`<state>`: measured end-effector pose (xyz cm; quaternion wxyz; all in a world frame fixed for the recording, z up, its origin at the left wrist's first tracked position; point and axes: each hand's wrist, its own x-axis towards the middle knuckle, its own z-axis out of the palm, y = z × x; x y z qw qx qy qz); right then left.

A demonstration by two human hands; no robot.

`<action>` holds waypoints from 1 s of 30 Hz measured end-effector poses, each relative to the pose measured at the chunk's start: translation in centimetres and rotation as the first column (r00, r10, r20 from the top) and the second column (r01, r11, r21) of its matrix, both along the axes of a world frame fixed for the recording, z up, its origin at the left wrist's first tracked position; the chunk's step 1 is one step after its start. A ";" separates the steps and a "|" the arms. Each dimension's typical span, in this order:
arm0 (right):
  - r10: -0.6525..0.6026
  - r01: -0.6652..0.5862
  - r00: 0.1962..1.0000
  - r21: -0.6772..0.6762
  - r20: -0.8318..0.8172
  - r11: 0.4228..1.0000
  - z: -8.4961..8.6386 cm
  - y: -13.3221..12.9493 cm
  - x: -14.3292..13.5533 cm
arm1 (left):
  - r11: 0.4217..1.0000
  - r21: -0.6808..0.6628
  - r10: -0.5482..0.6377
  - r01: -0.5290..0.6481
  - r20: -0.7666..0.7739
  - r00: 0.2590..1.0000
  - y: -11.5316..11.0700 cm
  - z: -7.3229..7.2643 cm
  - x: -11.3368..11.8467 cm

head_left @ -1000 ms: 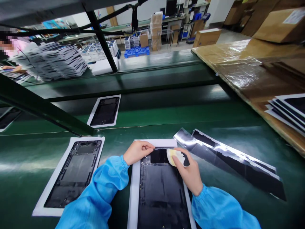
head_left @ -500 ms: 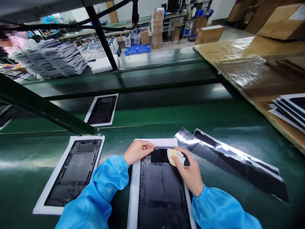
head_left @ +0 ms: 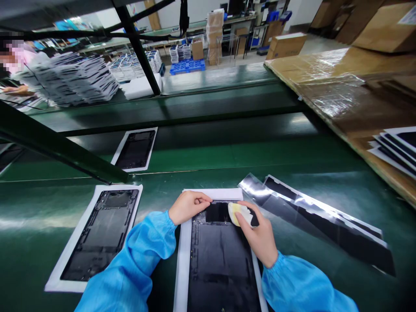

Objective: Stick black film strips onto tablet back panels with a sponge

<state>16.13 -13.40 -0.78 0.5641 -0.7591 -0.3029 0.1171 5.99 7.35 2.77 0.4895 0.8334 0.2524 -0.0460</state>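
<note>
An opened black tablet [head_left: 221,260] lies in front of me on a white foam sheet [head_left: 182,264]. Near its top is a dark black rectangle [head_left: 217,212]. With fingertips pinched together, my left hand [head_left: 188,205] rests at that rectangle's upper left corner; anything in the pinch is too small to see. Between the thumb and fingers of my right hand [head_left: 261,238] is a small white and yellowish pad [head_left: 236,214] with a ragged edge. The pad touches the tablet's upper right area, covering part of it. Blue sleeves reach both wrists.
Left of my arm, another opened tablet [head_left: 102,234] lies on white foam. Clear film strips with black patches [head_left: 325,225] lie to the right. A further tablet [head_left: 135,149] rides the green belt [head_left: 227,149]. A green post [head_left: 65,147] slants in from the left; cardboard [head_left: 325,82] borders the right.
The tablet on the far belt has shifted slightly left. Both my hands, the pad and the tablet before me look unmoved.
</note>
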 end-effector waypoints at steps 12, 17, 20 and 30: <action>0.052 -0.047 0.997 -0.068 0.060 0.997 -0.1 -0.2 -0.2 | 0.999 0.041 -0.025 0.025 0.011 1.000 0.0 0.0 -0.1; 0.069 -0.062 0.993 -0.071 0.093 0.996 -0.2 -0.2 -0.2 | 0.976 0.201 -0.080 0.082 -0.017 0.997 -0.5 0.5 -0.2; 0.068 -0.060 0.992 -0.073 0.109 0.996 -0.2 -0.1 -0.1 | 0.935 0.334 -0.112 0.118 -0.037 0.993 -0.8 0.6 -0.2; 0.054 -0.044 0.993 -0.097 0.104 0.994 -0.5 -0.2 -0.1 | 0.886 0.440 -0.149 0.148 -0.033 0.988 -1.1 0.3 -0.4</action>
